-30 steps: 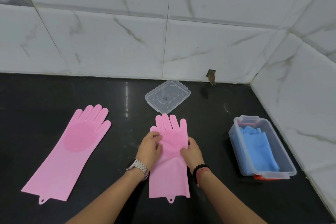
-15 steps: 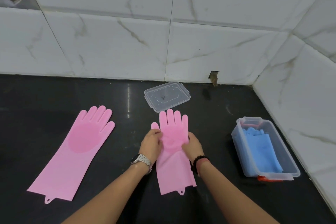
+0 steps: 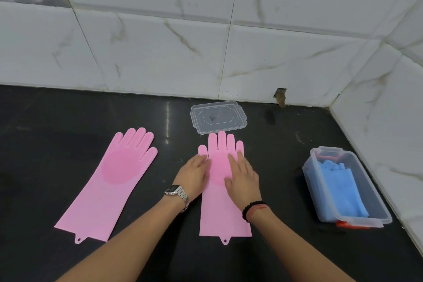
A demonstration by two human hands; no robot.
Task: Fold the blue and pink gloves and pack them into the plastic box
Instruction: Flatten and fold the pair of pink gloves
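Note:
A pink glove (image 3: 223, 208) lies flat in the middle of the black counter, fingers pointing to the wall. My left hand (image 3: 194, 176) rests at its left edge by the thumb, fingers apart. My right hand (image 3: 242, 176) lies flat on its palm area, fingers spread, holding nothing. A second pink glove (image 3: 109, 185) lies flat and slanted at the left. The clear plastic box (image 3: 380, 210) stands at the right with folded blue gloves (image 3: 343, 185) inside.
The clear lid (image 3: 218, 117) lies just beyond the middle glove's fingertips. White marble-tiled walls close the counter at the back and right, close beside the box. A small hole (image 3: 281, 96) is in the back wall's base.
Both hands have let go of their pinch on the middle glove and now lie flat on it. The glove has shifted a little farther from me.

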